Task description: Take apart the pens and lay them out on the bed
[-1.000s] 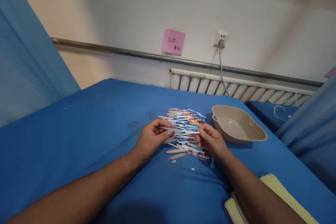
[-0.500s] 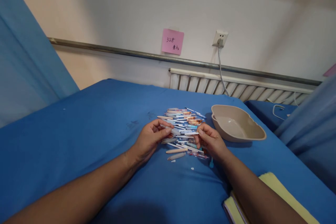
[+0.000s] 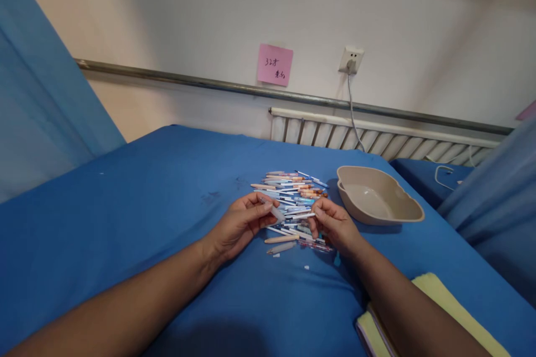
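Observation:
My left hand [image 3: 247, 220] is closed on a translucent whitish pen barrel [image 3: 276, 212], pinched between thumb and fingers and tilted down to the right. Facing it, my right hand [image 3: 335, 224] pinches a thin white pen refill [image 3: 302, 216], whose dark tip points toward the barrel. A gap shows between the barrel and my right fingers; whether the refill's tip touches the barrel I cannot tell. Under and around both hands lies a pile of pen parts, with peach barrels [image 3: 281, 240], a clear grey barrel [image 3: 282, 248] and several white refills [image 3: 304, 235]. My fingers hide part of the pile.
A beige basin [image 3: 381, 201] stands right of the pile on the blue sheet [image 3: 125, 223]. Folded yellow cloth [image 3: 444, 301] lies by my right forearm. Small white bits [image 3: 307, 267] rest in front. Behind are a radiator [image 3: 322, 131], metal rail [image 3: 218, 85] and plugged-in cord [image 3: 352, 111].
The barrel in my left hand has tilted more steeply downward. My right hand has shifted slightly left and down with the refill. The pile and basin stay as they were.

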